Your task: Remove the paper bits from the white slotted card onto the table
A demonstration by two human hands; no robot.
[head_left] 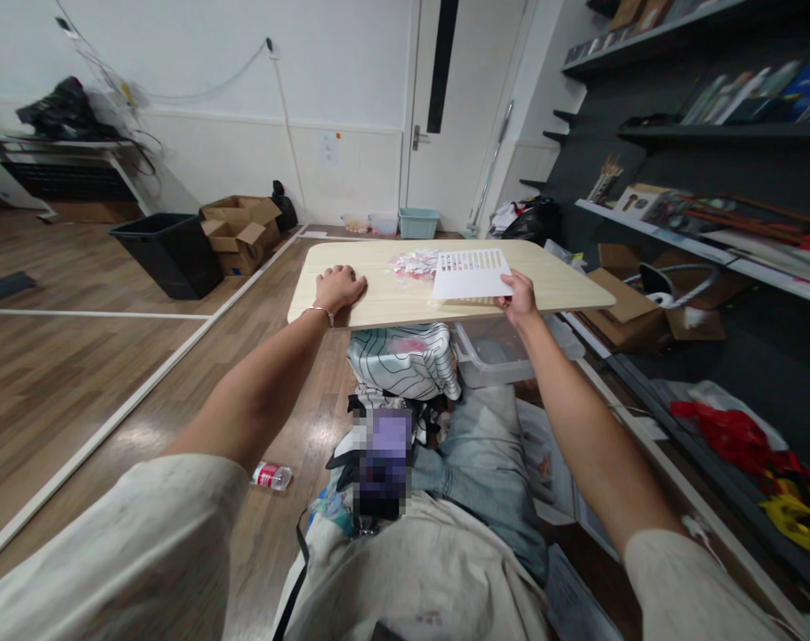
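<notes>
My left hand (340, 290) rests palm down near the left front edge of a pale wooden tabletop (552, 278), a bracelet on its wrist. Its fingers lie on the wood, slightly bent, with nothing visible in them. In my right hand (520, 296) is a white card (472, 279) with a row of slots along its far side, gripped at its right edge between thumb and fingers. The card is raised a little off the surface and tilted. A heap of small pinkish-white pieces (415, 263) lies just left of the card, which partly covers it.
Below the tabletop are a patterned cloth (401, 361) and a clear plastic bin (491, 361). A bottle (271, 476) lies on the floor at left. Beyond stand a black bin (171, 258) and cardboard boxes (241, 231). Shelving (712, 133) and an open carton (635, 307) line the right.
</notes>
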